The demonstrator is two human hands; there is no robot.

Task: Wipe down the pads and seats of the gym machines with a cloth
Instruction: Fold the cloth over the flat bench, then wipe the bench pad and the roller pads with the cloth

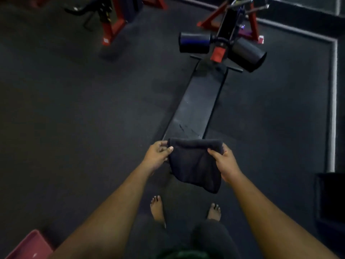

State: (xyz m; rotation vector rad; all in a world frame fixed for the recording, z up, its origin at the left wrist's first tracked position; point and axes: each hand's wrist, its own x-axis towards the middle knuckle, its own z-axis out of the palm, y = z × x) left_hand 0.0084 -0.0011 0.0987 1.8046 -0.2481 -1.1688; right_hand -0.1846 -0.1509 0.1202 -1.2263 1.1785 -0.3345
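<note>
Both arms are out front, and stretched between them is a dark, soft cloth (194, 163). The left hand (157, 156) pinches its upper left corner, thumb on the near face and fingers (162, 143) curled behind the edge. The right hand (223, 161) grips the upper right corner the same way, thumb across the front, fingers (225, 146) wrapped round the bunched top edge. So the fingers of both hands are clamped on the cloth, which hangs down in a loose fold between the wrists, clear of the floor.

Just beyond the cloth lies the long, flat black padded bench (196, 103), running away from the person towards the far right. The cloth's top edge overlaps the bench's near end in the view; whether it touches the pad I cannot tell. Pale scuffs show on the pad near that end. At the far end sit two black cylindrical foam rollers (195, 43), one to each side of a black post with a red bracket (217, 53).

Farther off, red steel machine frames (112, 28) stand on the dark rubber floor (74, 109). A pale stripe (333, 101) runs along the floor on the right. Down near, two bare feet (157, 210) are planted on the floor, and a pinkish-red box corner (30, 245) pokes in at the near left.
</note>
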